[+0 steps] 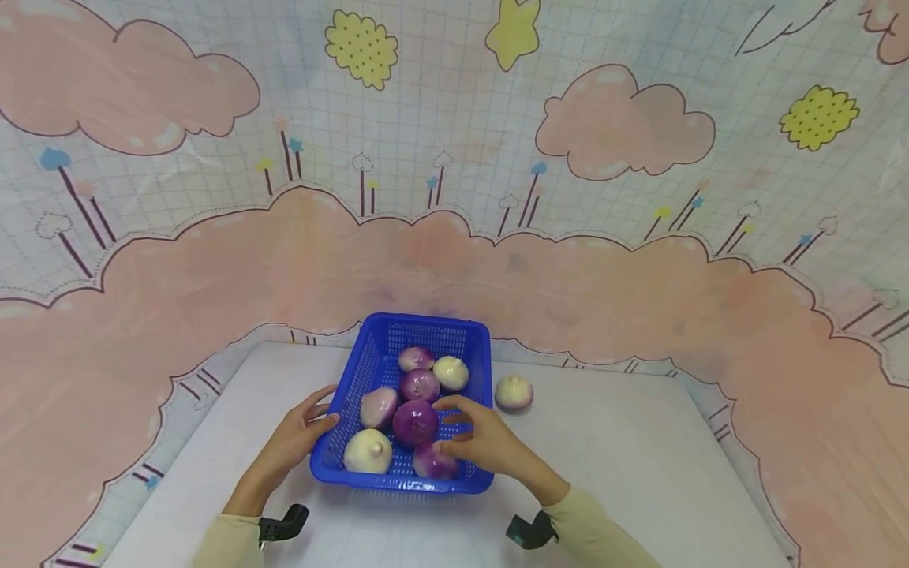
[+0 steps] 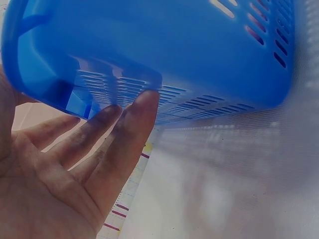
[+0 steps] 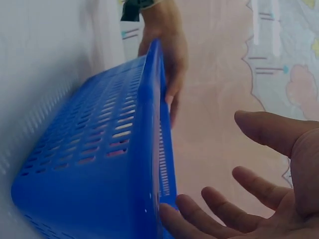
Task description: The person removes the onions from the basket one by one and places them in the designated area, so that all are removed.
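The blue basket (image 1: pixel 399 483) sits on the white surface (image 1: pixel 625 457) with seven onions inside. One more pale onion (image 1: pixel 514 393) lies outside, just beyond its right wall. The person's left hand (image 1: pixel 287 442) is loosely extended along the basket's left side, fingertips at the wall rather than wrapped round it. The right hand (image 1: pixel 483 438) reaches over the right rim, fingers well parted with nothing between them, close to the dark purple onion (image 1: pixel 415 424) and the one at the basket's front right (image 1: pixel 433 464). I'd have the left hand brace that wall lightly so the basket can't skid. For the right, I'd choose one onion and cup it around its widest part; those skins look slick, and a fingertip pinch could send it rolling against its neighbours.
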`<state>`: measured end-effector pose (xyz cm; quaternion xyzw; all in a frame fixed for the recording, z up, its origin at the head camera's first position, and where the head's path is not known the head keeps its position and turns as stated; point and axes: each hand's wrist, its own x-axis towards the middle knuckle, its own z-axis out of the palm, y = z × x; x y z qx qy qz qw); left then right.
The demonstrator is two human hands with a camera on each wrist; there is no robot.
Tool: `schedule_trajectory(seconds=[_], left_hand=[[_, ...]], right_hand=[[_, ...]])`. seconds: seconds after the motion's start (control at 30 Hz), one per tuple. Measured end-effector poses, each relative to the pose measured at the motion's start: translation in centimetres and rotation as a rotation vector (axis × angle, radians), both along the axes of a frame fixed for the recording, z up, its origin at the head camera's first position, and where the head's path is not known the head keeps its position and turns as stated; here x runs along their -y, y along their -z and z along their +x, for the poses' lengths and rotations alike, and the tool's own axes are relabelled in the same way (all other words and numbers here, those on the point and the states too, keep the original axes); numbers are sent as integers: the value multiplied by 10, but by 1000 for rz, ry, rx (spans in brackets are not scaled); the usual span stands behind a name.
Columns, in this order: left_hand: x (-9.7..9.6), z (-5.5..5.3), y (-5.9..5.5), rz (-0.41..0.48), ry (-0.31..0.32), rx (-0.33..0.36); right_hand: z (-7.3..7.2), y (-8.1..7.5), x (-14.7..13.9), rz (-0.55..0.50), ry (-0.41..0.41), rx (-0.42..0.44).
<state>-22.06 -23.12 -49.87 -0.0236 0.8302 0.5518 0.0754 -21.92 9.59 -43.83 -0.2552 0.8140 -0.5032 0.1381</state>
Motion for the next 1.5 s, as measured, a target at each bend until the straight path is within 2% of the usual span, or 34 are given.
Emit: schedule_trajectory(seconds=[0.1, 0.23, 0.57, 0.9, 1.27, 1.5], left_hand=[[0, 0, 0, -2, -2, 2], [0, -1, -1, -8, -5, 5], [-2, 0, -2, 2, -5, 8], [-1, 0, -4, 1, -5, 3], [-1, 0, -3, 3, -17, 9], [-2, 2, -1, 6, -18, 17]], right_hand=[[-3, 5, 3, 35, -26, 22], [-5, 8, 8, 105, -35, 6], [-7, 17, 18, 326, -38, -93], [-5, 15, 29, 440, -70, -119], [-15, 28, 39, 594, -102, -173], [-16, 31, 43, 619, -93, -131]])
